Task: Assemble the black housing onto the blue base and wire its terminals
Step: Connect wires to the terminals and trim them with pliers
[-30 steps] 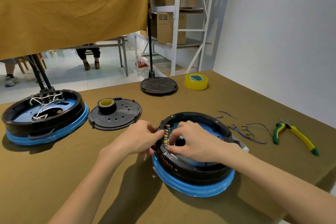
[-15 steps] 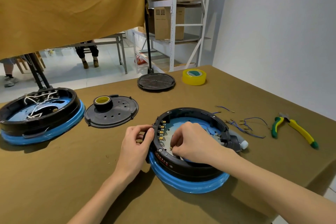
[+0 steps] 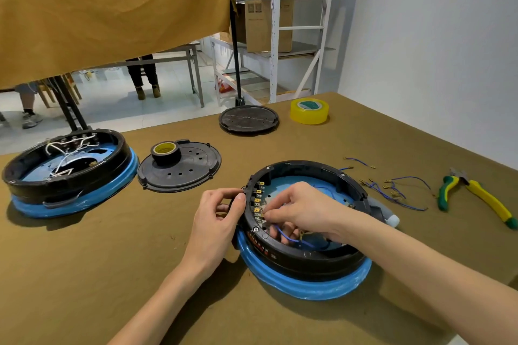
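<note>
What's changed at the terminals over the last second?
The left hand slid off the terminal row to grip the outer rim of the black housing. The right hand now pinches a blue wire at the lower brass terminals. Housing, blue base, spare wires and pliers stayed put.

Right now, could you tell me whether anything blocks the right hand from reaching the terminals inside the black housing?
Nothing visible does. The right hand is already inside the black housing, its fingertips at the row of terminals, holding a blue wire.
</note>
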A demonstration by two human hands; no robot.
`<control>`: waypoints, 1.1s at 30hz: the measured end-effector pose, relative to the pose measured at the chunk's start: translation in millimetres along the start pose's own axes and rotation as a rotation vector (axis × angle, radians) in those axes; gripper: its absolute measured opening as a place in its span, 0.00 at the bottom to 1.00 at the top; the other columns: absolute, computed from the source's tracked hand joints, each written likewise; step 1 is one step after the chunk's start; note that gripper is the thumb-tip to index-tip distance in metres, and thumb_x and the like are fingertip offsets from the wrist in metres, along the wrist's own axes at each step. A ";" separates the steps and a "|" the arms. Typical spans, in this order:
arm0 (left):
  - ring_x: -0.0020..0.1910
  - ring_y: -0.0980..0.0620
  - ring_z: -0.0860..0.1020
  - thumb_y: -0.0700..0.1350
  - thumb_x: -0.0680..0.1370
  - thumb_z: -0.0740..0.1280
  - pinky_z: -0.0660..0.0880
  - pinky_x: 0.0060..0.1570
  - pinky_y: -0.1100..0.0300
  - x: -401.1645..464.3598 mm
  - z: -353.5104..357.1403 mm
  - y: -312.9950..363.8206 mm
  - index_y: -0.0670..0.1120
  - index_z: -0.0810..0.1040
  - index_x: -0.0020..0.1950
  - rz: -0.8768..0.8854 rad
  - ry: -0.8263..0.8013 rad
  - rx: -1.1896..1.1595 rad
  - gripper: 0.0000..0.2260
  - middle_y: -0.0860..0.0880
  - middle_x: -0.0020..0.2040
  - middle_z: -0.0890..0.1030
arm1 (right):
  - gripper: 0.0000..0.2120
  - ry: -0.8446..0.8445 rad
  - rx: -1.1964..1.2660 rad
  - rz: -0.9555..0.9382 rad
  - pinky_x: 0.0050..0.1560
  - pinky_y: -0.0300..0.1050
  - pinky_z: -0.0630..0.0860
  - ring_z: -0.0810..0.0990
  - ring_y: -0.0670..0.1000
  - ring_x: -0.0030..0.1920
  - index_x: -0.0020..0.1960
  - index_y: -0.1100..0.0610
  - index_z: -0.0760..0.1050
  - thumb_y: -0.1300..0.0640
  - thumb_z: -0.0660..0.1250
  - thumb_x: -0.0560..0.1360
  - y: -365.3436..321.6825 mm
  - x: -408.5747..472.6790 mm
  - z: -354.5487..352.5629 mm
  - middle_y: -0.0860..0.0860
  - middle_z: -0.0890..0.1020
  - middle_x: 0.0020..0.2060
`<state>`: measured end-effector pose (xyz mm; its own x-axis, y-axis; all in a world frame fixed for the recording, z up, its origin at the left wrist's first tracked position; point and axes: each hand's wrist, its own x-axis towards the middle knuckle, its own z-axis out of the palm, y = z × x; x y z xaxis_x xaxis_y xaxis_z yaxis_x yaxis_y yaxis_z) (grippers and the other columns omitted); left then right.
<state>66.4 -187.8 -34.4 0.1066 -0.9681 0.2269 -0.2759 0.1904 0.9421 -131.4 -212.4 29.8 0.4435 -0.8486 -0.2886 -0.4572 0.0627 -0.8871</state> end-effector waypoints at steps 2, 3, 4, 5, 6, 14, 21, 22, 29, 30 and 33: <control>0.58 0.59 0.76 0.64 0.73 0.63 0.76 0.51 0.65 0.4 0.4 -1.1 0.59 0.79 0.56 0.000 -0.002 -0.007 0.17 0.56 0.58 0.75 | 0.06 0.027 -0.052 -0.027 0.31 0.37 0.77 0.81 0.47 0.29 0.51 0.64 0.83 0.63 0.68 0.81 0.6 -0.7 1.1 0.54 0.85 0.33; 0.57 0.59 0.77 0.64 0.73 0.63 0.77 0.50 0.64 0.4 0.6 -1.6 0.59 0.79 0.56 0.001 -0.003 -0.011 0.16 0.56 0.58 0.75 | 0.06 0.037 -0.095 -0.048 0.30 0.36 0.77 0.80 0.47 0.28 0.50 0.64 0.83 0.62 0.69 0.81 1.0 -0.7 2.5 0.53 0.85 0.32; 0.57 0.59 0.77 0.64 0.74 0.63 0.78 0.50 0.64 0.4 0.8 -2.1 0.58 0.79 0.56 0.002 -0.003 -0.016 0.16 0.56 0.58 0.75 | 0.06 0.047 -0.150 -0.072 0.30 0.36 0.77 0.80 0.46 0.27 0.50 0.63 0.83 0.62 0.69 0.81 1.3 -0.3 4.5 0.52 0.84 0.31; 0.57 0.59 0.77 0.64 0.74 0.63 0.78 0.49 0.65 0.5 1.0 -2.6 0.58 0.79 0.56 0.003 -0.002 -0.018 0.16 0.56 0.58 0.75 | 0.05 0.062 -0.215 -0.096 0.31 0.37 0.78 0.80 0.45 0.27 0.49 0.60 0.83 0.60 0.70 0.81 1.7 0.4 6.3 0.50 0.84 0.30; 0.57 0.59 0.77 0.63 0.74 0.63 0.78 0.49 0.64 0.7 0.8 -3.0 0.58 0.79 0.56 0.002 -0.001 -0.018 0.16 0.56 0.58 0.75 | 0.05 0.082 -0.279 -0.115 0.32 0.38 0.79 0.80 0.44 0.27 0.48 0.58 0.84 0.58 0.70 0.81 1.7 1.3 7.5 0.49 0.84 0.29; 0.55 0.59 0.78 0.64 0.74 0.63 0.78 0.48 0.68 0.3 0.8 -2.6 0.59 0.79 0.56 0.006 -0.002 -0.012 0.16 0.56 0.58 0.75 | 0.04 0.116 -0.355 -0.139 0.34 0.38 0.79 0.80 0.43 0.26 0.48 0.54 0.83 0.57 0.70 0.80 4.4 5.7 8.8 0.47 0.83 0.28; 0.46 0.57 0.81 0.55 0.82 0.63 0.81 0.45 0.54 -8.2 3.6 -5.0 0.53 0.79 0.49 0.116 0.161 0.135 0.08 0.54 0.47 0.80 | 0.04 0.091 -0.326 -0.146 0.32 0.38 0.79 0.81 0.45 0.27 0.48 0.55 0.81 0.59 0.70 0.81 7.4 7.7 9.6 0.48 0.83 0.28; 0.45 0.57 0.81 0.51 0.82 0.64 0.81 0.45 0.53 -9.0 3.1 -6.7 0.53 0.79 0.48 0.117 0.181 0.146 0.06 0.55 0.47 0.80 | 0.04 0.089 -0.323 -0.146 0.31 0.38 0.79 0.81 0.45 0.27 0.47 0.54 0.81 0.59 0.69 0.81 7.5 8.1 9.8 0.49 0.84 0.28; 0.37 0.60 0.79 0.48 0.84 0.63 0.76 0.35 0.65 -3.8 3.2 -11.9 0.54 0.74 0.59 -0.014 0.105 0.170 0.05 0.50 0.41 0.81 | 0.05 0.098 -0.355 -0.166 0.30 0.34 0.76 0.80 0.43 0.27 0.47 0.51 0.80 0.57 0.70 0.81 7.9 9.9 11.1 0.50 0.85 0.30; 0.34 0.58 0.79 0.48 0.84 0.63 0.76 0.33 0.64 -3.4 2.7 -12.6 0.55 0.74 0.59 -0.015 0.086 0.157 0.04 0.49 0.39 0.82 | 0.04 0.103 -0.347 -0.162 0.30 0.34 0.76 0.81 0.43 0.27 0.47 0.51 0.80 0.57 0.70 0.81 8.0 9.9 11.1 0.49 0.84 0.29; 0.35 0.55 0.83 0.46 0.84 0.64 0.80 0.35 0.60 -3.1 1.3 -13.0 0.55 0.75 0.57 -0.016 0.070 0.096 0.04 0.51 0.39 0.84 | 0.04 0.098 -0.313 -0.154 0.31 0.37 0.79 0.82 0.47 0.29 0.47 0.54 0.81 0.58 0.71 0.80 7.5 9.1 10.5 0.53 0.86 0.32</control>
<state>68.5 -187.5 -47.7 0.1770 -0.9564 0.2321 -0.3634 0.1556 0.9186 -122.7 -214.2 16.7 0.4565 -0.8828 -0.1107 -0.6111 -0.2207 -0.7602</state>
